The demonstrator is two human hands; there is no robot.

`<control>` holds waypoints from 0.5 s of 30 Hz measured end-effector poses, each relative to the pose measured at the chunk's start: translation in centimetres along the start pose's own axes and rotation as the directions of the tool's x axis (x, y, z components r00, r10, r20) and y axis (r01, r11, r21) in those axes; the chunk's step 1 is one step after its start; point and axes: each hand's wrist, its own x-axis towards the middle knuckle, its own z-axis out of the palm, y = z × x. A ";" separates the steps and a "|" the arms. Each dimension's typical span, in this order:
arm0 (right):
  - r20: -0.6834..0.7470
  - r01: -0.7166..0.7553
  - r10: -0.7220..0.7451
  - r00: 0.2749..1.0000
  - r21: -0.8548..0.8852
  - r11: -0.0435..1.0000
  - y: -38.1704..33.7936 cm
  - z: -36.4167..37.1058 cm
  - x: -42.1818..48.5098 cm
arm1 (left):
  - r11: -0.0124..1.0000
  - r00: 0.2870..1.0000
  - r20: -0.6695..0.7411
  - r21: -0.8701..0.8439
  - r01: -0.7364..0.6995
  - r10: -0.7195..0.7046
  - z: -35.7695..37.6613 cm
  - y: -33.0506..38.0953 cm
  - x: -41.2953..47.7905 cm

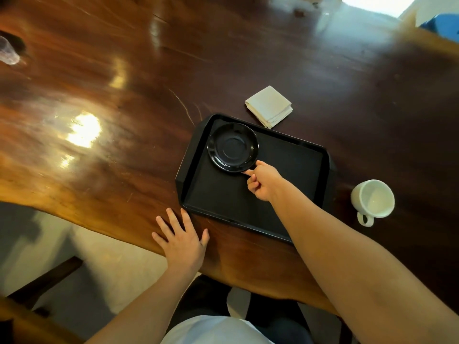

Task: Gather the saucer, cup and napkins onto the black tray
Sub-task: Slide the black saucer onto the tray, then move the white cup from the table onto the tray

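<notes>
Left hand (180, 240) flat, fingers spread, empty on glossy brown wooden table (124, 100); right hand (260, 181) pinches round black glossy saucer (232, 147) rim over rectangular black plastic tray (293, 170)'s far-left corner — thin-edge grip risks slipping, saucer clattering.

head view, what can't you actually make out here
- Saucer: whether it rests on the tray or is just above; black on black, right hand covers the grip.
- Clear object: cut by left edge, blurred.
- Napkins: count unclear.
- Far table end: glare, blur.
</notes>
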 end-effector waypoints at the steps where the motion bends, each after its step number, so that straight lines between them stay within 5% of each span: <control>1: -0.004 0.011 -0.011 1.000 -0.014 1.000 0.0 -0.2 -0.3 | 1.000 1.000 0.010 -0.003 0.005 -0.005 -0.2 0.2 0.0; 10: -0.062 0.156 -0.173 0.983 -0.223 0.962 0.3 -5.9 -2.5 | 0.997 0.998 0.042 -0.051 0.055 -0.053 -0.9 2.6 -1.7; 15: -0.034 0.241 -0.288 0.957 -0.459 0.855 0.5 -12.8 -4.0 | 1.000 0.998 0.061 -0.019 0.024 -0.023 0.4 6.5 -5.6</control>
